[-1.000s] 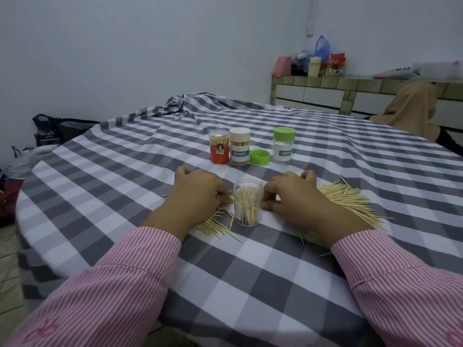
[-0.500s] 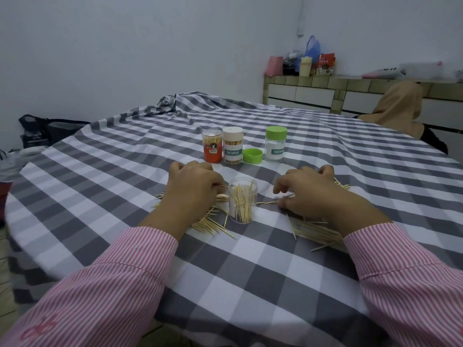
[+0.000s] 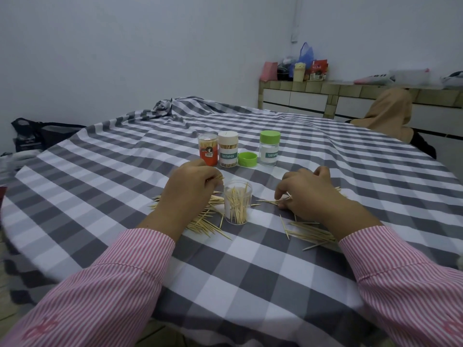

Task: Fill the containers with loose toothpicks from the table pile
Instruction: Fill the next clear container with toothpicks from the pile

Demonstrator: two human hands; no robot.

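A clear open container (image 3: 237, 203), partly filled with upright toothpicks, stands on the checked tablecloth (image 3: 250, 266) between my hands. My left hand (image 3: 190, 186) is raised just left of its rim and pinches a few toothpicks whose tips point toward the opening. Loose toothpicks (image 3: 208, 221) lie under and in front of that hand. My right hand (image 3: 307, 194) rests on the cloth to the right, fingers curled and pinching toothpicks from the scattered pile (image 3: 309, 232).
Behind the hands stand an orange container (image 3: 208, 152), a white-lidded toothpick container (image 3: 227, 152), a loose green lid (image 3: 247, 159) and a green-lidded container (image 3: 269, 148). A person in a tan garment (image 3: 390, 113) sits at the table's far right. A black bag (image 3: 37, 135) lies at the left.
My left hand has lifted from the left pile with toothpicks and come up beside the clear container's rim. My right hand has slid right over its pile and gathers toothpicks.
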